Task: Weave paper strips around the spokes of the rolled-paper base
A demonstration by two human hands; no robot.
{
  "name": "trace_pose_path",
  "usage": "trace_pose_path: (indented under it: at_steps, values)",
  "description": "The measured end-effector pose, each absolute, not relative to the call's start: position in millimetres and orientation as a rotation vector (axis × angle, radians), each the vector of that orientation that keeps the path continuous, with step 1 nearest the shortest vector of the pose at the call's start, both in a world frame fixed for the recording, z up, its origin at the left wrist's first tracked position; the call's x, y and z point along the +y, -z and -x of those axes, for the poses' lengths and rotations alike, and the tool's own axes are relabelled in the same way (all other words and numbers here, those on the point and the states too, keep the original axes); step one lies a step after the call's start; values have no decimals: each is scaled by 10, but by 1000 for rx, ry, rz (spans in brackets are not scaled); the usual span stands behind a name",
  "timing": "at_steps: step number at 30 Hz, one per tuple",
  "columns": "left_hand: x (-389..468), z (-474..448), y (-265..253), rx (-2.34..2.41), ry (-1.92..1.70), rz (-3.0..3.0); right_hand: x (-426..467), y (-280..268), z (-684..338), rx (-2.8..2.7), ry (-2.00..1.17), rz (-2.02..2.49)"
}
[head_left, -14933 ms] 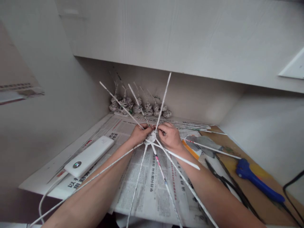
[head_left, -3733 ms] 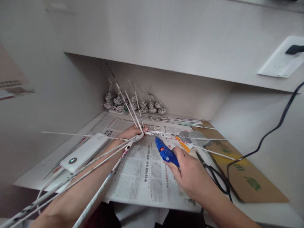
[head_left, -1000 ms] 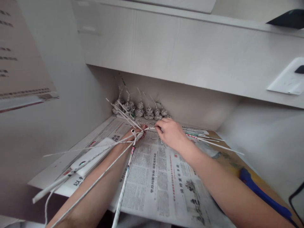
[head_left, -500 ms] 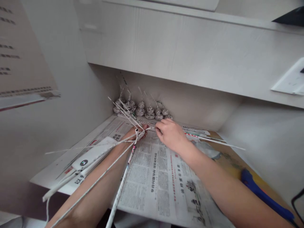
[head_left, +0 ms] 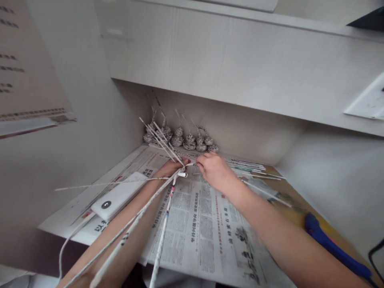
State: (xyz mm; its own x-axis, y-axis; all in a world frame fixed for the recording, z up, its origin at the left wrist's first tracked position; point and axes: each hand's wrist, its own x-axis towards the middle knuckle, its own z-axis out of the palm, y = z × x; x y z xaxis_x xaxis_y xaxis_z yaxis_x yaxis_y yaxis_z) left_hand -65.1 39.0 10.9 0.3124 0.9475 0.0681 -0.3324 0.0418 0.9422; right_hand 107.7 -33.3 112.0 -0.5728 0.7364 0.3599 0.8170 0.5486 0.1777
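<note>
Several thin rolled newspaper sticks meet in a woven knot. My left hand is closed around this crossing from behind, its fingers partly hidden by the sticks. Some of the sticks fan up and away toward the back, others run toward me over my left forearm. A short open tube end juts out at the crossing. My right hand, closed in a pinch, grips one stick just right of the crossing; the far part of that stick seems to come out past my wrist.
Several small gourd-shaped woven paper pieces line the back wall. Newspaper covers the table. Loose paper sticks lie at back right. A blue-handled tool is at right. A white device with a cable lies left. A shelf overhangs.
The crossing has turned in my left hand: the open tube end swung from upward to rightward, and the near sticks shifted. My right hand keeps its pinch, nearly in place.
</note>
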Motion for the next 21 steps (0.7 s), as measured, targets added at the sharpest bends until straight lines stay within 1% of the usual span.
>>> trace_pose_path:
  at_steps: [5, 13, 21]
  values:
    - [427, 627, -46, 720, -1145, -1057, -301, -1077, -1097, -2550, 360, 1338]
    - [433, 631, -27, 763, -1114, -1184, -210, -925, -1130, -2465, 188, 1341]
    - [435, 635, -60, 822, -1144, -1146, -230, -865, -1213, -2397, 141, 1214]
